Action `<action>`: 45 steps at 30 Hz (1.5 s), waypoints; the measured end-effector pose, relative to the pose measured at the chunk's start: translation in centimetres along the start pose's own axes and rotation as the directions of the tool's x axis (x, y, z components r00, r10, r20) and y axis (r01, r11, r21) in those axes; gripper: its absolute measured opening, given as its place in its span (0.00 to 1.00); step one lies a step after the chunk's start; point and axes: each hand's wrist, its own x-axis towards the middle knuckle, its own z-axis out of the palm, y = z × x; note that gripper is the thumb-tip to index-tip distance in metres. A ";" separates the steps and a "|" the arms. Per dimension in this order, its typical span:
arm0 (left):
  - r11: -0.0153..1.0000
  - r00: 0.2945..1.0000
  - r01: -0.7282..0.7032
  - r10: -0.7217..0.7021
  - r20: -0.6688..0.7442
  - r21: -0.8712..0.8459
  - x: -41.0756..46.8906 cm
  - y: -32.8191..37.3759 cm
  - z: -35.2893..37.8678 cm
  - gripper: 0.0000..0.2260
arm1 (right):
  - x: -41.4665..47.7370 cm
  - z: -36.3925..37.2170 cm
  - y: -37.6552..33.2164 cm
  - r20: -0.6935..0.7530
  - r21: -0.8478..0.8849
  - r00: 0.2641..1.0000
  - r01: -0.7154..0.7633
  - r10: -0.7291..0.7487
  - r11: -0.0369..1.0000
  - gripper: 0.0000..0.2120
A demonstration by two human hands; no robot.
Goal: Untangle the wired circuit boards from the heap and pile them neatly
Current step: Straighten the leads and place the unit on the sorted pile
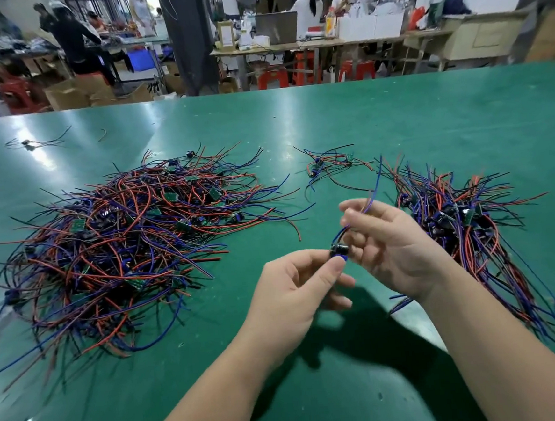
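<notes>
A big tangled heap point(119, 242) of small green circuit boards with red, blue and black wires lies on the left of the green table point(395, 118). A narrower pile point(463, 229) of the same boards lies on the right, wires running toward me. Between them, above the table, my left hand point(296, 292) pinches one small board with a black capacitor point(338, 251). My right hand point(392, 247) pinches that board's blue wires point(372, 193), which rise up from my fingers.
A few loose wired boards point(329, 164) lie behind my hands. A stray wire piece point(31, 143) sits far left. Beyond the table's far edge are workbenches, red stools point(272, 77), cardboard boxes and several people.
</notes>
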 end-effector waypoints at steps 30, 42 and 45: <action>0.977 0.975 0.204 -0.208 -0.081 -0.060 0.3 -0.7 0.4 0.06 | 0.0 -2.5 -1.0 -0.208 -0.617 0.942 -0.336 0.264 0.711 0.22; 0.930 0.925 0.364 -0.368 0.097 0.054 0.3 -0.5 -0.2 0.08 | 0.0 -1.8 -0.1 -0.024 -0.507 0.964 -0.239 0.264 0.828 0.03; 0.916 0.901 0.398 -0.400 0.169 0.049 0.1 -0.4 -0.4 0.07 | 0.3 -2.3 -0.9 -0.165 -0.451 0.975 -0.211 0.151 0.867 0.03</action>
